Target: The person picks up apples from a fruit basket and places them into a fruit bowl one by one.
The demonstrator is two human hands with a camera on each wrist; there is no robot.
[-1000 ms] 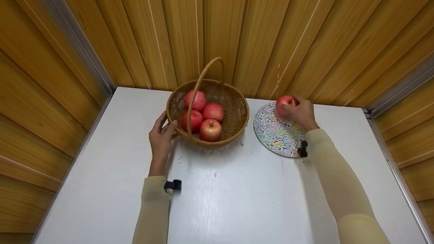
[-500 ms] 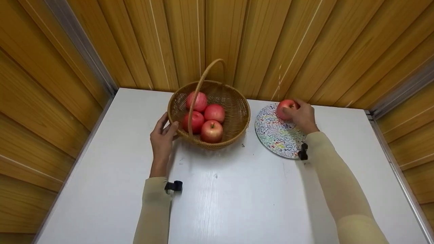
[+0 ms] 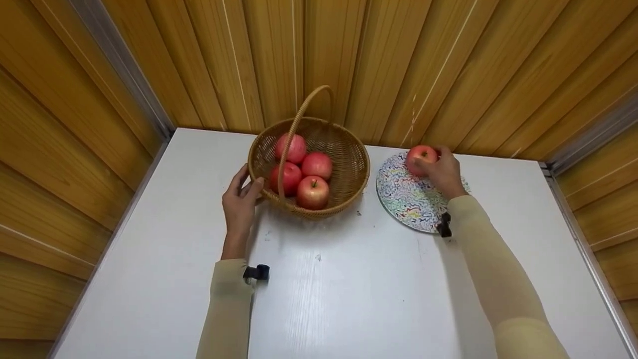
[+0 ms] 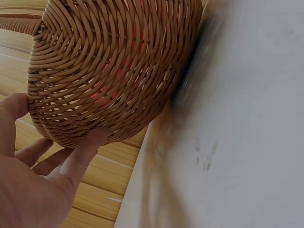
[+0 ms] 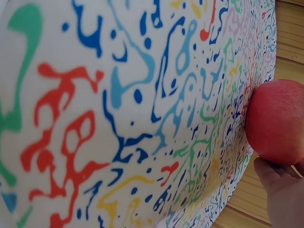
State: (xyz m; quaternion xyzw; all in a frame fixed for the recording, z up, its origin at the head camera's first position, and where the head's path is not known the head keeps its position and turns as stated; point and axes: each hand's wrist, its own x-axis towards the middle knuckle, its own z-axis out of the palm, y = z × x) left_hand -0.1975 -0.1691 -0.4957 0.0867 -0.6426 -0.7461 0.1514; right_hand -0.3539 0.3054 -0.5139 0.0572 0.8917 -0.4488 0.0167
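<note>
Right fingers hold a round, pinkish-red apple

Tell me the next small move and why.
I'd probably ease the right hand open and leave the apple on the patterned plate: it appears to touch the plate already. Go gently, since it sits near the far edge and might roll. The left hand holds the basket.

No text, label or number can be read.
</note>
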